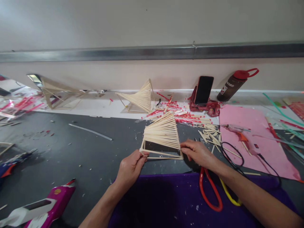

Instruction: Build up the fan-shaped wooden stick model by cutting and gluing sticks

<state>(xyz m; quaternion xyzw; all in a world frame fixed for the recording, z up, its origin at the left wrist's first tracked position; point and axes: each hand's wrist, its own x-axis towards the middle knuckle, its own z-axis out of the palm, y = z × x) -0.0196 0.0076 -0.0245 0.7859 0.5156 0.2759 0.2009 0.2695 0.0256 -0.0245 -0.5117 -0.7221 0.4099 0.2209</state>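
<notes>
In the middle of the table is a wooden stick model [161, 131], a frame with thin sticks laid side by side in a fan across its far part. Its near end has bare frame sticks with a gap above them. My left hand [131, 164] pinches the model's near left corner. At the near right corner, the fingers of my right hand [196, 152] are closed on the frame. Scissors with red handles [210, 193] lie under my right forearm, their blades partly hidden. A pile of short cut sticks [210, 136] lies right of the model.
Another stick model [140, 98] stands behind, and one more [57, 95] at left. A glue gun [247, 139] rests on pink paper [261, 133]. A phone [204, 90] leans near a bottle [234, 84]. A magenta-and-white tool [52, 202] lies front left, purple cloth [163, 202] in front.
</notes>
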